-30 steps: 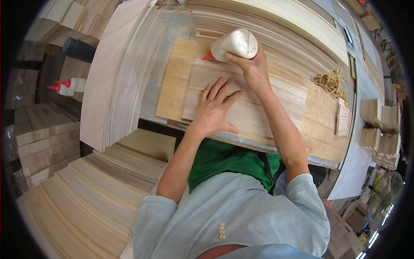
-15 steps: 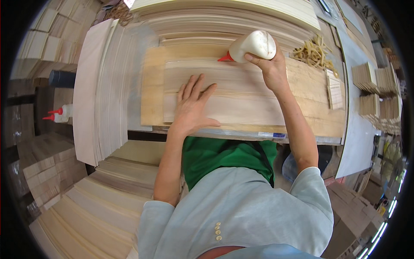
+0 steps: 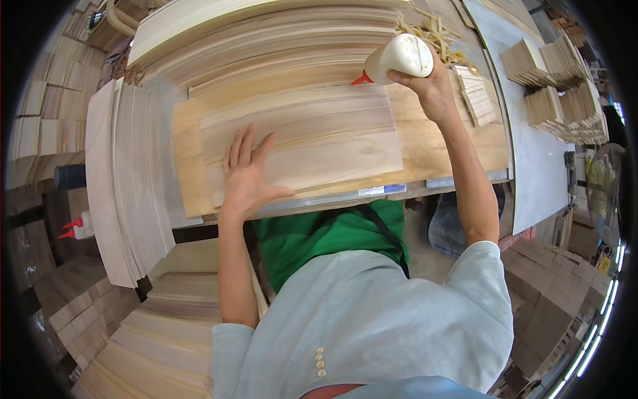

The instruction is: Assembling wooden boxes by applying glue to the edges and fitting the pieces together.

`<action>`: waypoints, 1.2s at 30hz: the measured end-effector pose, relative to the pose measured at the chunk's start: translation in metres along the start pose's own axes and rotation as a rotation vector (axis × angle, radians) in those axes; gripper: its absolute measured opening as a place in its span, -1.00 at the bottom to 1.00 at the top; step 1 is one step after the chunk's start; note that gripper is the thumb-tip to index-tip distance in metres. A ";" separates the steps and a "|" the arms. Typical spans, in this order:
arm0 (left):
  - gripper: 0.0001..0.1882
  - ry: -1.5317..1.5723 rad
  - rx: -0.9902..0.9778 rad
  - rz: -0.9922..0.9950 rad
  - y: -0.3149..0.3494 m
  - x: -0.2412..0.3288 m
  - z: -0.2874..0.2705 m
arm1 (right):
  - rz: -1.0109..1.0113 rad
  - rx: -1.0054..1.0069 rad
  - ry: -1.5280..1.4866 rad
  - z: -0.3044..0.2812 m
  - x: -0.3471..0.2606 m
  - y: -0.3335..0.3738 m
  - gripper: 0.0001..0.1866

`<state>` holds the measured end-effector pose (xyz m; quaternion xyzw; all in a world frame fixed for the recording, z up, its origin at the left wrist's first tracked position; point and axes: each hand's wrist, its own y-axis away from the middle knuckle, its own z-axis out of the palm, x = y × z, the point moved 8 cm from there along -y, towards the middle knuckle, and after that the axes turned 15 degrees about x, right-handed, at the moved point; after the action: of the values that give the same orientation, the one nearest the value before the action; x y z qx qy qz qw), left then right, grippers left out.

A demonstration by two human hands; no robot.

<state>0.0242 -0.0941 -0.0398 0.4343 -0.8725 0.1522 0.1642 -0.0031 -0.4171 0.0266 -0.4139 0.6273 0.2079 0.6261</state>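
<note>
My right hand grips a white squeeze bottle with a red pointed tip. The bottle is tilted, and its tip points left at the far edge of a thin wooden panel, close to the panel's far right corner. Whether the tip touches the wood, I cannot tell. Spread flat on the left part of that panel is my left hand, fingers apart and holding nothing. Beneath the panel lies a wider yellowish board, showing along its left and right sides.
Long wood strips are stacked behind the board. Upright thin panels stand at the left. Tan rubber bands lie near a small slatted wood piece at the right. More red-tipped bottles sit at far left.
The bottle in my right hand has moved right along the panel's far edge, toward its corner. My left hand stays flat on the panel. The whole view has shifted and turned slightly.
</note>
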 end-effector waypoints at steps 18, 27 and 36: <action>0.09 0.202 0.185 -0.094 0.006 -0.064 -0.048 | 0.185 0.197 -0.443 -0.062 0.001 0.026 -0.53; 0.08 0.341 0.054 -0.364 0.026 -0.109 -0.047 | 0.379 -0.131 -0.581 0.125 -0.012 0.090 -0.45; 0.10 0.379 0.110 -0.331 0.030 -0.117 -0.045 | 0.347 -0.298 -0.541 0.235 -0.031 0.111 -0.36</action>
<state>0.0738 0.0245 -0.0521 0.5432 -0.7336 0.2491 0.3237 0.0506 -0.1632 -0.0029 -0.3177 0.4623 0.5026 0.6578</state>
